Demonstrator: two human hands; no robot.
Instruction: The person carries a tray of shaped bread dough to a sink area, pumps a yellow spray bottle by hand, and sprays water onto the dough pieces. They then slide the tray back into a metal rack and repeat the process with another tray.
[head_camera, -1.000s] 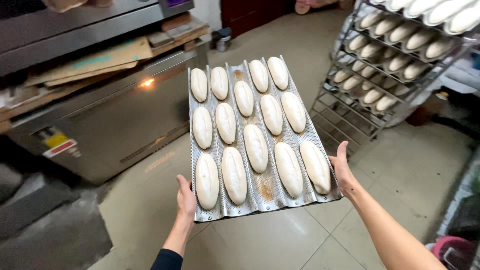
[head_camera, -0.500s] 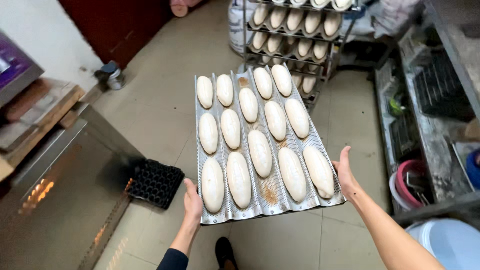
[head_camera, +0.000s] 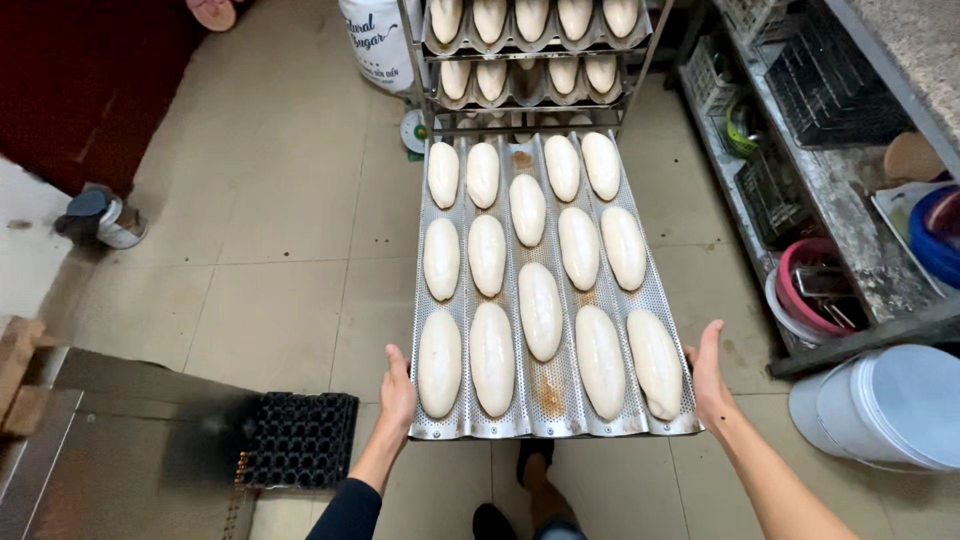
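At the centre of the head view, a perforated metal baguette tray (head_camera: 548, 385) hangs level above the tiled floor (head_camera: 290, 250), carried by two bare hands. Its long channels run toward twelve o'clock and hold pale, unbaked dough loaves (head_camera: 541, 310), with the middle channel less full than the others. The left hand (head_camera: 397, 392) is clamped on the tray's near corner at about seven o'clock, thumb over the rim; the right hand (head_camera: 708, 378) presses flat against the edge at about four o'clock, fingers spread rather than curled, so its hold looks the weaker one.

At twelve o'clock, almost touching the tray's far end, stands a wire rack (head_camera: 530, 60) already loaded with similar trays. A black plastic grid mat (head_camera: 300, 440) lies on the floor at eight o'clock, and a white lidded bucket (head_camera: 885, 405) sits at four o'clock.

My judgement: both hands grip only the near end, so the far end could dip and the soft loaves slide forward. The far corner could also knock a rack post, and the open right palm could slip.
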